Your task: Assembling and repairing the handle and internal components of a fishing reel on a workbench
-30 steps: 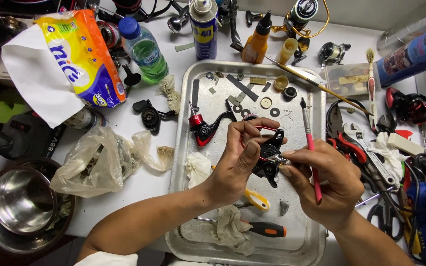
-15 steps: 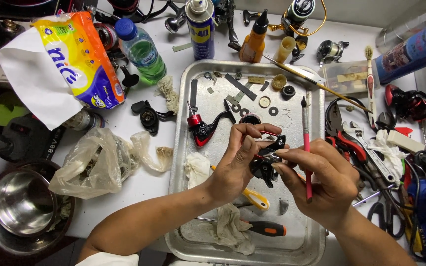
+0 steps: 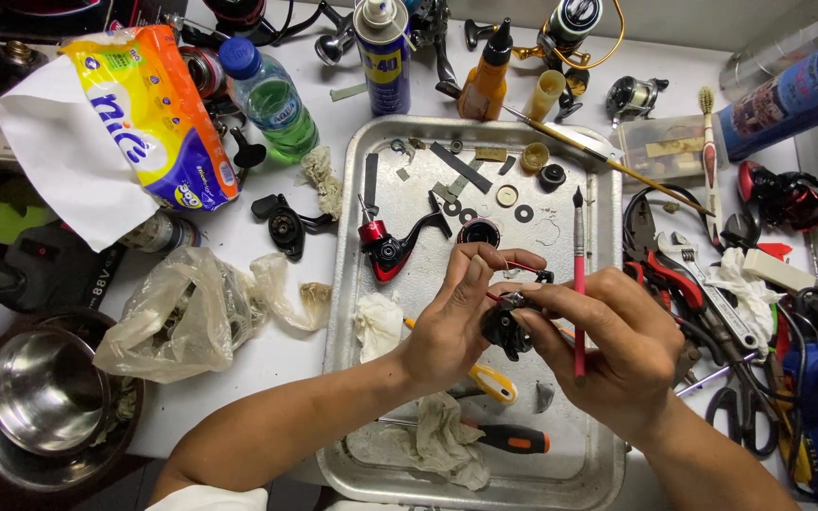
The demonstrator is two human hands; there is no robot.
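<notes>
The white table (image 3: 333,123) carried a metal tray (image 3: 608,454), and both hands worked above the tray's middle. A yellow tissue pack (image 3: 158,114), a green bottle (image 3: 276,99) and a spray can (image 3: 382,52) stood at the far side; a steel bowl (image 3: 44,393) sat low on the left, with pliers (image 3: 665,270) and scissors (image 3: 745,416) to the right of the tray.

The left hand (image 3: 452,326) was curled about a small black reel part (image 3: 506,326), thumb and fingers pinching it from the left. The right hand (image 3: 617,345) met the same part from the right with its fingertips closed on it, while a red brush (image 3: 578,284) was held upright between the fingers of that hand. The part sat clear of the tray floor, just below a red-and-black reel handle (image 3: 392,248).

Loose washers (image 3: 508,196) and small rings lay near on the tray floor. In judgement, a slip of either pinch could drop the part among them, and the brush tip, standing close to the work, could sweep a washer off
</notes>
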